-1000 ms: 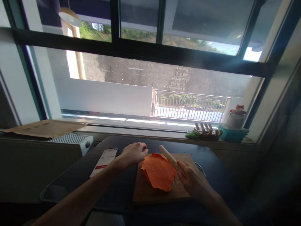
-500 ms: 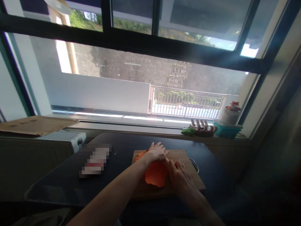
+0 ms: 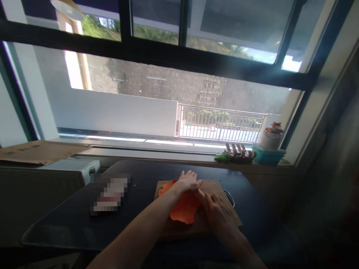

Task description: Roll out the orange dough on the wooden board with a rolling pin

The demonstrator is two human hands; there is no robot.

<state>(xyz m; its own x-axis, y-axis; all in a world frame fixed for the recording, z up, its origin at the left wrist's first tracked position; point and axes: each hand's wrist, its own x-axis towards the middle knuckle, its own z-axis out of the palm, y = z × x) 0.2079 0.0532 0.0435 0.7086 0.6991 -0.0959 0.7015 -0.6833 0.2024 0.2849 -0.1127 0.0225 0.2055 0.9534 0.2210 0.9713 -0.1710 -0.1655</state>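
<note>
While flat and open on the rolling pin (image 3: 199, 192), both hands (image 3: 203, 196) over orange dough (image 3: 183, 209).

— What is that flat orange sheet of dough (image 3: 182, 209) like on its surface?

— Soft and matt, smooth on top, with a slightly ragged edge. It lies on a rectangular brown wooden board (image 3: 224, 207), which looks dull and unvarnished.

— And the pale rolling pin (image 3: 199, 192)?

— Only a short stretch shows between the left hand (image 3: 188, 182) and the right hand (image 3: 217, 213); it looks like plain light wood, smooth.

— The table?

— The dark rectangular table (image 3: 70, 224) has a smooth, faintly glossy top that catches window light. On the left, the flattened brown cardboard (image 3: 36, 151) is matt paper stock, and the white ribbed appliance (image 3: 71, 166) looks like hard plastic or painted metal — I cannot tell which.
</note>
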